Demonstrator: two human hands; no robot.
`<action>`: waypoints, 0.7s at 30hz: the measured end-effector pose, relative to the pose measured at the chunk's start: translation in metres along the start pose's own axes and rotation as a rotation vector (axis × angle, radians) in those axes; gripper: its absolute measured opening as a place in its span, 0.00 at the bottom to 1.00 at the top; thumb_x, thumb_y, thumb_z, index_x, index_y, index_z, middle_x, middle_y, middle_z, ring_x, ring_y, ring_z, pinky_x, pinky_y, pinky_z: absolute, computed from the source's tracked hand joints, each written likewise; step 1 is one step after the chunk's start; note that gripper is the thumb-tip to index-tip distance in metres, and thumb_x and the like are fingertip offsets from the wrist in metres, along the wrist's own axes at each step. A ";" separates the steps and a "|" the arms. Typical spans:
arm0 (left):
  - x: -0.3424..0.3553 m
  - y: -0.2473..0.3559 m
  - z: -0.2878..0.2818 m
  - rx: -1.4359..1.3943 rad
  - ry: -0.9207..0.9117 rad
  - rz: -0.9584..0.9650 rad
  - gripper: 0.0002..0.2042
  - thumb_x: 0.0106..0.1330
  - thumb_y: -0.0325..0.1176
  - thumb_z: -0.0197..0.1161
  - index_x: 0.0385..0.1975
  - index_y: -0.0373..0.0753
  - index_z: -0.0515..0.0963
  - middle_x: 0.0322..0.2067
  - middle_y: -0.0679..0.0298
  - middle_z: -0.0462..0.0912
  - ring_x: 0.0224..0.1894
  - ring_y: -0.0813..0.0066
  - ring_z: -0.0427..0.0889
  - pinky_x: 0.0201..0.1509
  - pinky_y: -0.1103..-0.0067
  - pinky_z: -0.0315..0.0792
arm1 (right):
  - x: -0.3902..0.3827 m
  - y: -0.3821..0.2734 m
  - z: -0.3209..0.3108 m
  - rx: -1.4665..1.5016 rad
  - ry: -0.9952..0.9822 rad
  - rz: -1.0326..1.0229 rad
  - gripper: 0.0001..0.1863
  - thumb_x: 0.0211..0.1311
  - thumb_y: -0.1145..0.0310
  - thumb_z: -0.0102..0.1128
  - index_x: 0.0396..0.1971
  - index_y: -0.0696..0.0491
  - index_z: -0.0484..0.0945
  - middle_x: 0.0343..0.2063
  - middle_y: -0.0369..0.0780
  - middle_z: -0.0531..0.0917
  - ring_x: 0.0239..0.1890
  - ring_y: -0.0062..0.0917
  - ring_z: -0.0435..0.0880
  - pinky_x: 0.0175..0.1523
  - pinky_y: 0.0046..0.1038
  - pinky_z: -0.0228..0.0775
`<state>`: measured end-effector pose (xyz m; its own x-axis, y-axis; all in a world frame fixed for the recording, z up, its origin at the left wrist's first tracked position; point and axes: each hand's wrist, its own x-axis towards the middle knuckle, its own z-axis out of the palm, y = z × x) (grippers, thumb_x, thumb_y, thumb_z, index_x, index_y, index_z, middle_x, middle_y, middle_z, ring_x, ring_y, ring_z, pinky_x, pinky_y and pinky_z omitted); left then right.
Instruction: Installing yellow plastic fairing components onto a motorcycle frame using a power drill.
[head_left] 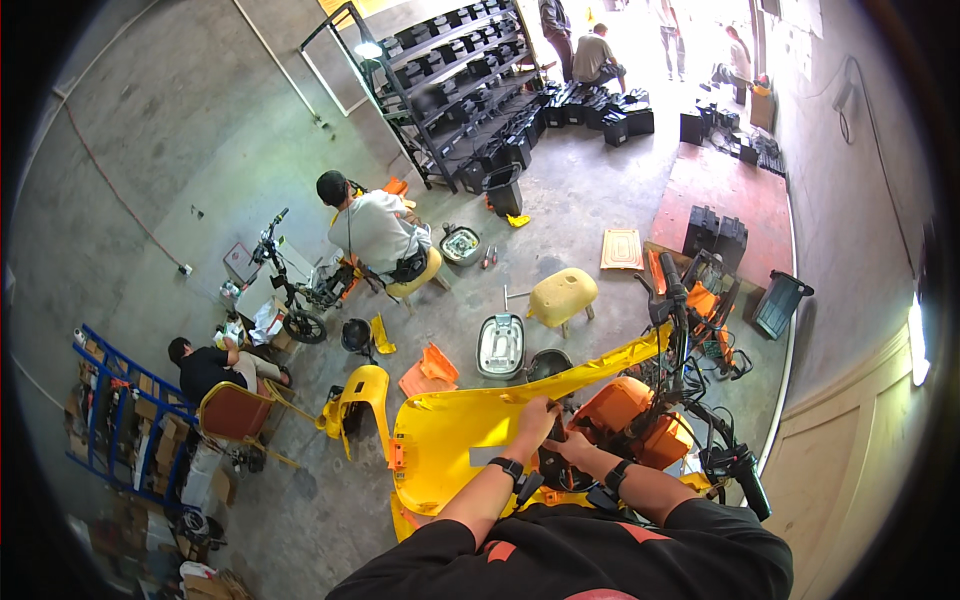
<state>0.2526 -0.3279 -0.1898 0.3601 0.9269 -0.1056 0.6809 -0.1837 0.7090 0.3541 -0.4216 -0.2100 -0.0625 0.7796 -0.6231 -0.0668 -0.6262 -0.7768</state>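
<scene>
Both of my hands meet low in the middle of the view, over a yellow plastic body panel point(432, 440) of a scooter or bike. My left hand point(537, 420) is closed, its fingers curled by a small dark piece that I cannot make out. Close against it, my right hand point(573, 448) is closed on the same dark spot. Each wrist wears a black band. To the right of my hands sit an orange casing point(612, 402) and black handlebars point(676, 310) with cables. A grey patch point(488, 457) lies on the yellow panel beside my left forearm.
Ahead stand a yellow stool point(562, 297) and a metal-lined basin point(500, 345). One person point(380, 235) sits by a small bike point(300, 300); another point(215, 372) sits at the left. Shelves of black boxes point(450, 75) stand behind. A dark bin point(782, 303) is by the right wall.
</scene>
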 end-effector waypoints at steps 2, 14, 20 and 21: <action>0.003 -0.006 0.001 0.089 0.032 0.066 0.11 0.58 0.37 0.62 0.30 0.34 0.81 0.33 0.51 0.82 0.40 0.51 0.80 0.43 0.64 0.72 | -0.007 -0.011 0.001 -0.087 0.022 0.052 0.31 0.55 0.50 0.68 0.53 0.57 0.75 0.44 0.40 0.82 0.42 0.26 0.82 0.47 0.28 0.73; 0.002 -0.001 -0.007 0.029 0.026 0.035 0.12 0.58 0.37 0.62 0.33 0.33 0.81 0.33 0.47 0.81 0.39 0.47 0.80 0.43 0.64 0.73 | 0.008 0.006 -0.002 0.014 0.006 0.039 0.30 0.53 0.51 0.70 0.51 0.54 0.77 0.42 0.39 0.83 0.40 0.25 0.83 0.46 0.27 0.73; 0.008 -0.010 -0.004 0.257 -0.018 0.200 0.11 0.59 0.37 0.63 0.31 0.35 0.82 0.34 0.50 0.82 0.40 0.50 0.80 0.43 0.64 0.72 | 0.007 0.007 0.001 -0.003 0.021 -0.011 0.30 0.54 0.50 0.69 0.51 0.55 0.76 0.42 0.40 0.83 0.41 0.26 0.83 0.46 0.28 0.74; 0.010 -0.013 -0.004 0.257 -0.017 0.200 0.11 0.59 0.37 0.63 0.31 0.35 0.82 0.34 0.50 0.82 0.40 0.50 0.80 0.43 0.64 0.72 | 0.010 0.010 0.001 -0.004 0.021 -0.012 0.30 0.54 0.50 0.69 0.51 0.55 0.76 0.42 0.40 0.83 0.41 0.26 0.83 0.46 0.28 0.74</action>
<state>0.2451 -0.3151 -0.1971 0.5122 0.8588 0.0055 0.7333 -0.4406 0.5179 0.3518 -0.4202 -0.2235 -0.0412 0.7870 -0.6156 -0.0631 -0.6169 -0.7845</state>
